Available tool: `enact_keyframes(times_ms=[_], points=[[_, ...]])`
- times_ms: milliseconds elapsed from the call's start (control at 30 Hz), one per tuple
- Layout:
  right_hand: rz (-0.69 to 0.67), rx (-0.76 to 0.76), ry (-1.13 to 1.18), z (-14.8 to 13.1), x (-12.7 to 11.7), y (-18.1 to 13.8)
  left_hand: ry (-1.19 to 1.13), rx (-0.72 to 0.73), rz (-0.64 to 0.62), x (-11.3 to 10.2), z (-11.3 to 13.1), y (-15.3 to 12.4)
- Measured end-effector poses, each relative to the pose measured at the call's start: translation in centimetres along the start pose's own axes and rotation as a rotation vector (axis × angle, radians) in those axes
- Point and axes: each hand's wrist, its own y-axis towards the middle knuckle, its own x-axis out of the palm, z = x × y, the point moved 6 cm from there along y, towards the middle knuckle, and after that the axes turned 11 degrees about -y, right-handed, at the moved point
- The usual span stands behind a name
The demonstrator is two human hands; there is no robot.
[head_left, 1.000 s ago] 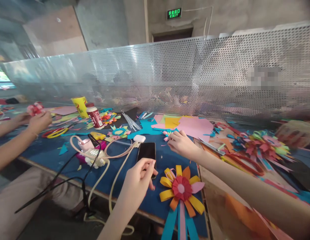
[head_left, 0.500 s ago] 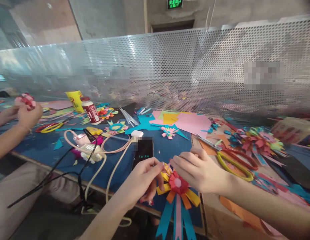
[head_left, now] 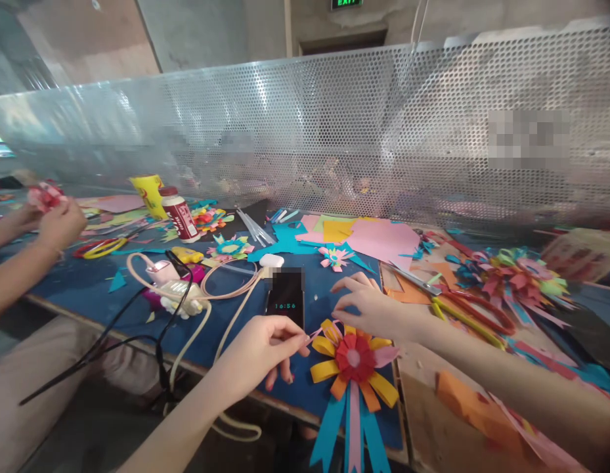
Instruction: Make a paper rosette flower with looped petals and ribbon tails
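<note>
A paper flower rosette (head_left: 354,360) with yellow, orange and pink loops, a red pleated centre and blue and pink ribbon tails lies at the near edge of the blue table (head_left: 108,299). My left hand (head_left: 258,348) pinches a thin pink paper strip (head_left: 318,332) at the rosette's upper left. My right hand (head_left: 371,307) pinches the same strip just above the rosette, its other fingers spread. A black phone (head_left: 285,301) with a lit screen lies just behind my left hand.
A person at the left holds a small red and white paper flower (head_left: 43,195). Cables and a charger (head_left: 176,292), a glue bottle (head_left: 178,215), a yellow cup (head_left: 148,192), coloured paper sheets (head_left: 378,240), yellow-red scissors (head_left: 475,316) and paper flowers (head_left: 514,279) crowd the table. A perforated metal screen (head_left: 334,131) stands behind.
My right hand came back from the small pink flower at the far paper pile to the rosette. My left hand left the phone and took the pink strip. The phone screen lit up.
</note>
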Motion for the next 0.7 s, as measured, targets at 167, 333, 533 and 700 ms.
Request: enact_keyframes(times_ms=[167,333,533,700], points=[[-0.066,-0.002,0.046,0.5,0.8,0.3,0.058,-0.04,-0.002,0.1,0.0,-0.3],[-0.042,-0.004,0.118,0.9,0.5,0.0,0.049,-0.046,-0.027,0.4,-0.4,-0.4],[-0.014,-0.01,0.121,0.6,-0.4,-0.4,0.046,-0.032,-0.057,0.4,-0.8,0.0],[0.001,-0.019,0.112,0.3,-0.8,-0.6,0.059,-0.074,-0.07,0.6,-0.9,0.0]])
